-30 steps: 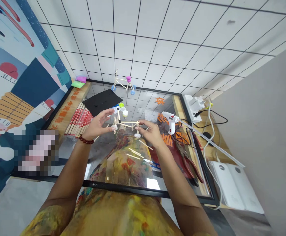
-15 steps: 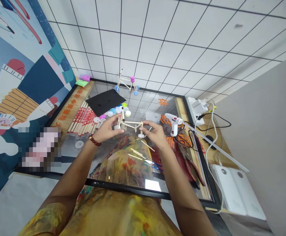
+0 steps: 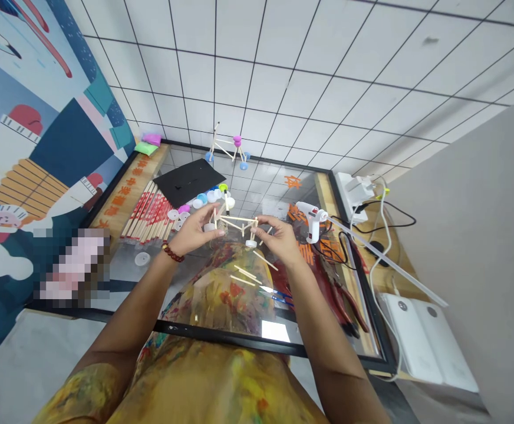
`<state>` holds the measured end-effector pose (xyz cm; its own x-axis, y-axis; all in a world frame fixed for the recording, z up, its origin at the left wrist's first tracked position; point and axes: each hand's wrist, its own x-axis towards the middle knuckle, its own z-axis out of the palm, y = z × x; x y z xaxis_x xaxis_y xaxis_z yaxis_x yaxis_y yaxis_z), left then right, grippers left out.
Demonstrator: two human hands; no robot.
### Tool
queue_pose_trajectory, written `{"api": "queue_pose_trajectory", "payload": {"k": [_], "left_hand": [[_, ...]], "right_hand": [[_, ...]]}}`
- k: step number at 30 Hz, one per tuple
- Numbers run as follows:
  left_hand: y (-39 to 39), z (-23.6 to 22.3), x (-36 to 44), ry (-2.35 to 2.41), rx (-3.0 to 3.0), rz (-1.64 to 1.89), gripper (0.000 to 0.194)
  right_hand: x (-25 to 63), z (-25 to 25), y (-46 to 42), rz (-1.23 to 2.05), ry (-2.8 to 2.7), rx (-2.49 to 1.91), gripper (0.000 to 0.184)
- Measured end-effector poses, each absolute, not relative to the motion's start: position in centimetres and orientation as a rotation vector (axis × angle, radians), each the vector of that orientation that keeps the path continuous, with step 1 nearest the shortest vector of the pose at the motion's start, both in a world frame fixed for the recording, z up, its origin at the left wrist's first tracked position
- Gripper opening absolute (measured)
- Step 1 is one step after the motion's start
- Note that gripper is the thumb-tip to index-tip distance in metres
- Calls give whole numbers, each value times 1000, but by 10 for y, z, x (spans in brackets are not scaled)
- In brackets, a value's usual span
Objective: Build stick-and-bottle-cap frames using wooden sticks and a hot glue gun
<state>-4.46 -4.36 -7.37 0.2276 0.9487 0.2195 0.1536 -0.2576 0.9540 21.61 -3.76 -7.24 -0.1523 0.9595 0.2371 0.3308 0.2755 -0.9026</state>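
Between my two hands is a small tricycle model (image 3: 238, 218) of pale wooden sticks with white bottle-cap wheels. My left hand (image 3: 198, 231) pinches its left end, close to one white cap (image 3: 210, 227). At the other end, the fingers of my right hand (image 3: 279, 238) close on the sticks above another white cap (image 3: 251, 244). Several loose sticks (image 3: 246, 274) lie on the glass below the model. Farther back stands a similar stick model (image 3: 228, 147) with blue wheels and a pink top.
Left of the hands lie red-wrapped chopsticks (image 3: 148, 215), coloured caps (image 3: 201, 199) and a black sheet (image 3: 190, 181). A white glue gun (image 3: 312, 219) with its cable and red-handled pliers (image 3: 343, 294) lie to the right. Beyond the frame are a power strip (image 3: 351, 197) and white boxes (image 3: 425, 341).
The stick model has tilted slightly in my hands, its dark-tipped upright now leaning differently. Both hands keep their hold in nearly the same place.
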Motion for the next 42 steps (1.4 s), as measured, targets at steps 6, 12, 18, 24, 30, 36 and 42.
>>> {"api": "queue_pose_trajectory", "payload": {"k": [6,12,18,24,30,36,42], "left_hand": [[-44,-73,-39,990,1555,1166,72],[-43,-71,-38,968,1548,1146,71],[-40,-73,-39,970,1523,1151,74],[-38,-81,-43,997,1504,1185,79],[-40,-80,-43,1061,1500,1173,96],[-39,-81,-43,1054,1507,1191,80],[-38,-86,-42,1050,1438,1209,74]], "right_hand": [[216,-72,-37,881,-1648,-1207,27],[215,-69,-38,867,-1672,-1201,27],[215,-71,-36,837,-1701,-1197,25],[216,-71,-34,822,-1741,-1199,26],[216,-69,-35,838,-1739,-1191,26],[218,-65,-37,842,-1750,-1185,23],[220,-63,-38,846,-1751,-1199,21]]}}
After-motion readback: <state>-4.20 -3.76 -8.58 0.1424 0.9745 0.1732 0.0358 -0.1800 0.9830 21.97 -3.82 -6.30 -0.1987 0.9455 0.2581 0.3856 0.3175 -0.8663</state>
